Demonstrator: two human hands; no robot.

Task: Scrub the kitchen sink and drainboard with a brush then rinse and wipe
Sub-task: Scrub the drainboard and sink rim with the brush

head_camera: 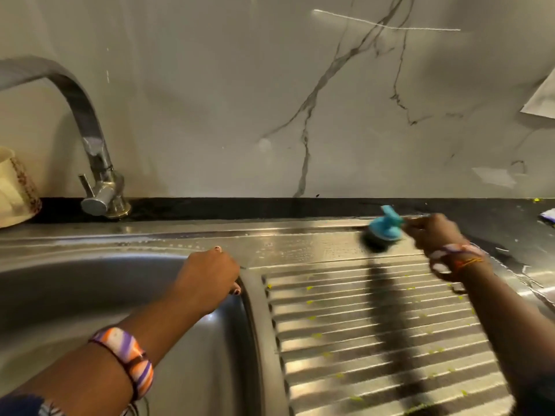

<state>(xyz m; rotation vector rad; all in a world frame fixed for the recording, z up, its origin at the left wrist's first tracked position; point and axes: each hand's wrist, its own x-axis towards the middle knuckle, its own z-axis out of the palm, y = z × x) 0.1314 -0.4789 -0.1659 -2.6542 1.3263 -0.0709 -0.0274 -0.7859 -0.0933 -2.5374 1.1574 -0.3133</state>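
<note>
Scrubbing drainboard (375,325), brush (383,232) in right hand (432,232); sink (90,295) bare.

The sink (90,295) lies left, the drainboard (375,325) just to its right. The tap (99,187) stands behind the sink on the worktop (240,207), the wall (240,100) behind that. The left hand (210,277) rests on the rim between sink and drainboard. The right hand (432,232) holds the brush (383,232) on the drainboard's back edge.
</note>
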